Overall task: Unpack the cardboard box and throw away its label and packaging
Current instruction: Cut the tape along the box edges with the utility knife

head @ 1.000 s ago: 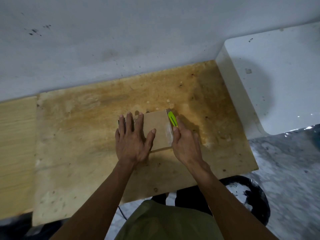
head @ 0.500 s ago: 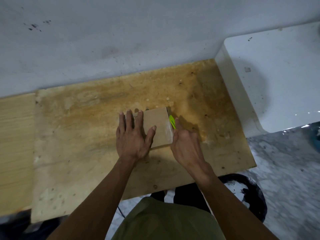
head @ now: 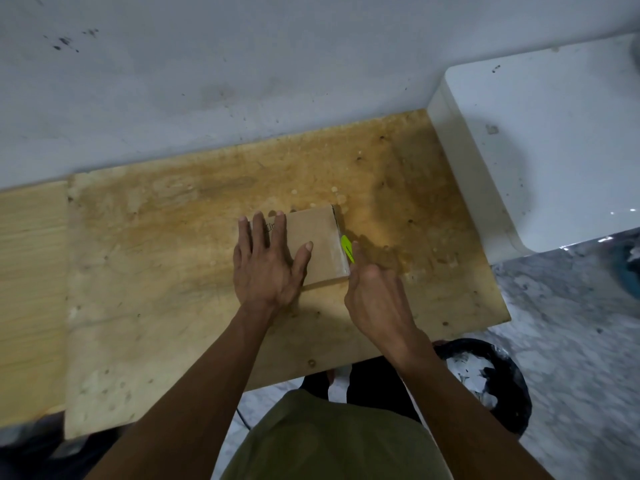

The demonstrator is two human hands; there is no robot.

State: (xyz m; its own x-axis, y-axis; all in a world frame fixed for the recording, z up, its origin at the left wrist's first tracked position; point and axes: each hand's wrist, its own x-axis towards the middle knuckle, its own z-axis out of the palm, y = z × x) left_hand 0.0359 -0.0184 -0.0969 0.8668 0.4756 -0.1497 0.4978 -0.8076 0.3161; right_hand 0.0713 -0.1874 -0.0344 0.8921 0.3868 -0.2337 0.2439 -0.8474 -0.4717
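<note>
- Grey-white wall [head: 242,74] fills the upper part of the frame; dark specks at its upper left.
- Stained plywood board [head: 166,271] spans the middle of the frame, butted against the wall; a paler wooden panel [head: 31,289] adjoins it at the left edge.
- White glossy block [head: 540,147] with rounded corners sits at upper right, touching the board's right end.
- Marbled grey floor [head: 571,341] shows at lower right; on it, just below the board's near edge, a black bin [head: 509,410] with white scraps inside, partly hidden behind the right forearm.
- Olive-green garment [head: 329,441] of the person at bottom centre.
- Cardboard box [head: 322,244] lies flat and closed at the centre of the board, some dark handwriting near its upper left, mostly covered by fingers.
- Left hand [head: 266,268] pressed flat on the box's left part, fingers spread and extended, thumb resting on the top face; grips nothing.
- Right hand [head: 377,296] just beside the box's right edge, fingers curled around a lime-green cutter [head: 347,248] whose tip lies against that edge; most of the tool is hidden inside the hand, blade cannot be made out.
</note>
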